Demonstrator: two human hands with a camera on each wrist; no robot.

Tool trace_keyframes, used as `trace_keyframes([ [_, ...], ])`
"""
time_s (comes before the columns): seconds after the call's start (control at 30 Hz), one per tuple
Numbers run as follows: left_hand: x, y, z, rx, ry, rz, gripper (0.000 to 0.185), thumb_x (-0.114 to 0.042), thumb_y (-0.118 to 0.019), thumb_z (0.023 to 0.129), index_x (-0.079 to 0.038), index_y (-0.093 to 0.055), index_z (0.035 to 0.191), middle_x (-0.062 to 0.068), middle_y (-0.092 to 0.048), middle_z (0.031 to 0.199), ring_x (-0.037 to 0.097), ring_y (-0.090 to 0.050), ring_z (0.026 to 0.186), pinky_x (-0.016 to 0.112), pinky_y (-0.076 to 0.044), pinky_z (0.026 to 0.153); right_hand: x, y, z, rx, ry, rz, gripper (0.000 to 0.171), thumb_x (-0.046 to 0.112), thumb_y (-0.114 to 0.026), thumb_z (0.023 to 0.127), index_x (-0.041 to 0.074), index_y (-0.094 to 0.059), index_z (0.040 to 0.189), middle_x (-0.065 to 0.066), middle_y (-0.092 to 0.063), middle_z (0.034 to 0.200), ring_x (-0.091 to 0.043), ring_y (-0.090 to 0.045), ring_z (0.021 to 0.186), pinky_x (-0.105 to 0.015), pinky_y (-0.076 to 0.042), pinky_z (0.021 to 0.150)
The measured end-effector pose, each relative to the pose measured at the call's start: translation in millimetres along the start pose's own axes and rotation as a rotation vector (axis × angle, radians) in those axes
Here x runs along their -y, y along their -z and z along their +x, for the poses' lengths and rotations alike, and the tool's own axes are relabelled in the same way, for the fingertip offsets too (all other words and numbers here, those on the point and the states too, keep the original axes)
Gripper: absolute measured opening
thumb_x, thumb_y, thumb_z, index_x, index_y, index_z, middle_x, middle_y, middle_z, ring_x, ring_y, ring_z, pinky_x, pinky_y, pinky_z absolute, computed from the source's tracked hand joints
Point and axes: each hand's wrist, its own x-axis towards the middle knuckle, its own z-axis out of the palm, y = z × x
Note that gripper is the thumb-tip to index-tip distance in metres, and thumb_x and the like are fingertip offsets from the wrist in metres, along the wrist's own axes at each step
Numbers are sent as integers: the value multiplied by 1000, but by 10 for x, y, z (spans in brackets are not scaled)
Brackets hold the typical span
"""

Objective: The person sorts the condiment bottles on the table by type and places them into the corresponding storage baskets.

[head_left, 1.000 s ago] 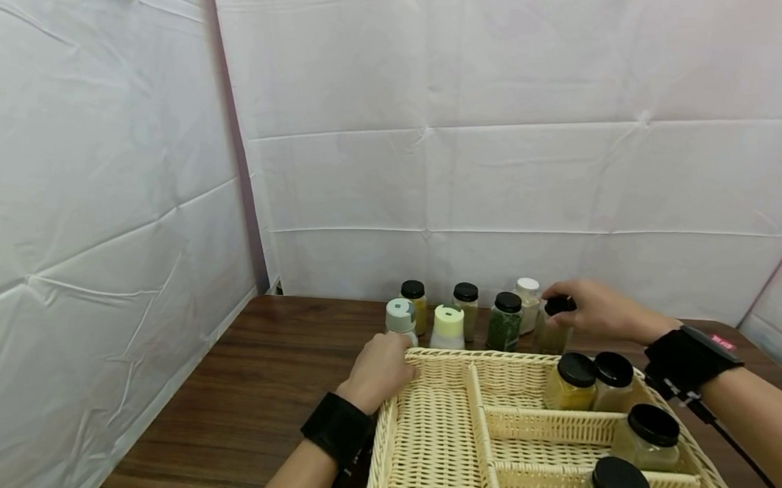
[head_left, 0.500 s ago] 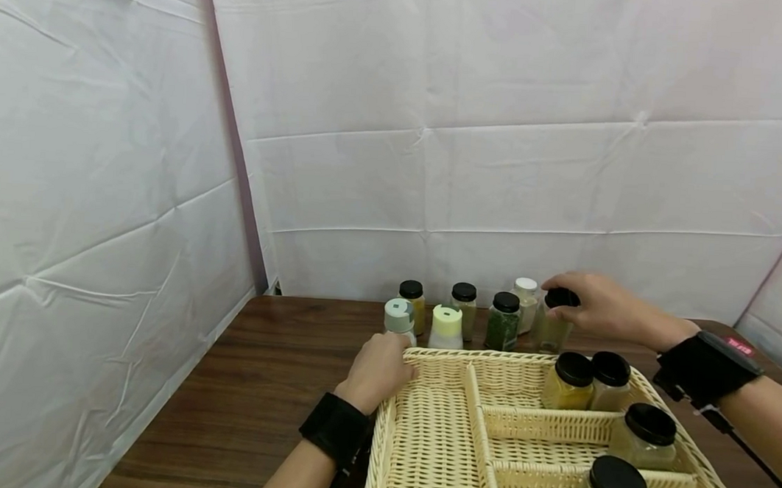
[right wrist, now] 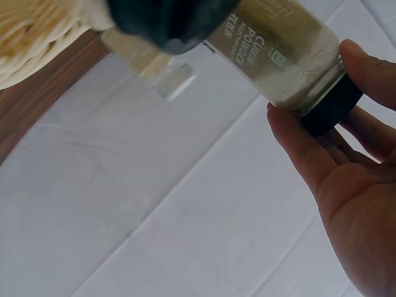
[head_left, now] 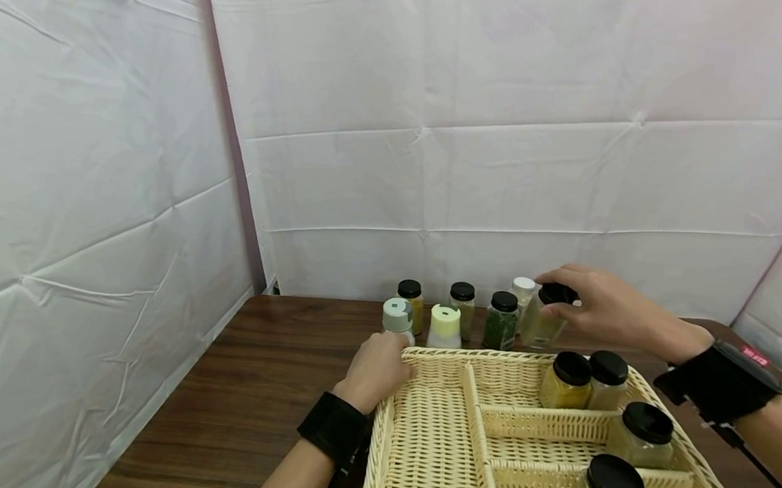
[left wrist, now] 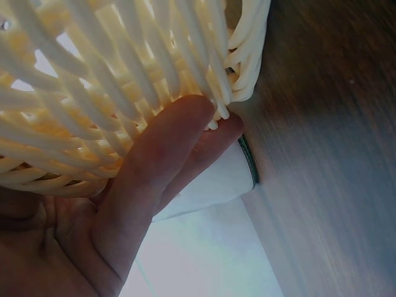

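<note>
My right hand (head_left: 583, 304) grips a clear spice jar (head_left: 542, 322) by its black lid and holds it tilted, just above the table behind the wicker basket (head_left: 438, 354). In the right wrist view the jar (right wrist: 278, 55) shows pale powder and a cumin powder label, with my fingers (right wrist: 322, 161) round the lid. My left hand (head_left: 376, 368) holds the basket's far left corner. In the left wrist view its fingers (left wrist: 154, 167) lie against the outer weave (left wrist: 93, 86).
Several spice jars stand in a row behind the basket, among them a green-herb jar (head_left: 501, 320), a grey-lidded shaker (head_left: 396, 319) and a pale-yellow-lidded one (head_left: 444, 325). Several black-lidded jars (head_left: 567, 378) sit in the basket's right compartments. White sheeting walls in the brown table (head_left: 258, 370).
My right hand has lifted the black-lidded jar off the table and tipped it, its base swinging left. The left hand has stayed on the basket corner.
</note>
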Motion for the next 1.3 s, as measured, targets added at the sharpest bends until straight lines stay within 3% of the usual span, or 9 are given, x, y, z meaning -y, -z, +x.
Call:
trace_keyframes([
  [0.3,-4,-12,1,-3,-10,-13,26,-9,-85,90,2,-75,112,17,-75,103,33,-74,95,44,-60,78,145,64,-29,-57,85,-35,48,4,-82,93,0,-65,138,-9,-70,122,-22,-70,102,-38,-56,85],
  [0.53,-6,-6,6,6,-3,-6,27,-9,-85,91,2,-75,113,18,-75,105,34,-73,96,45,-59,80,302,119,-113,-28,72,-22,46,6,-77,97,2,-62,141,-6,-67,126,-19,-67,106,-32,-55,89],
  [0.8,20,-12,0,-2,-2,-4,22,-8,-84,91,1,-75,109,16,-74,99,31,-73,90,43,-58,76,369,120,-91,-116,201,5,52,-1,-88,82,2,-69,131,-4,-71,114,-5,-64,83,-26,-51,63],
  [1.03,34,-17,5,-6,-5,2,22,-7,-84,90,1,-75,109,16,-74,99,30,-73,90,42,-58,76,490,131,-142,-116,202,-37,53,2,-90,82,7,-70,131,-3,-72,117,-6,-66,86,-28,-49,64],
  [1.3,43,-26,20,5,6,0,24,-8,-84,91,1,-75,112,16,-74,101,31,-73,91,43,-59,76,581,164,-256,-85,237,51,55,-5,-85,84,13,-68,133,2,-69,122,3,-59,84,-21,-43,64],
])
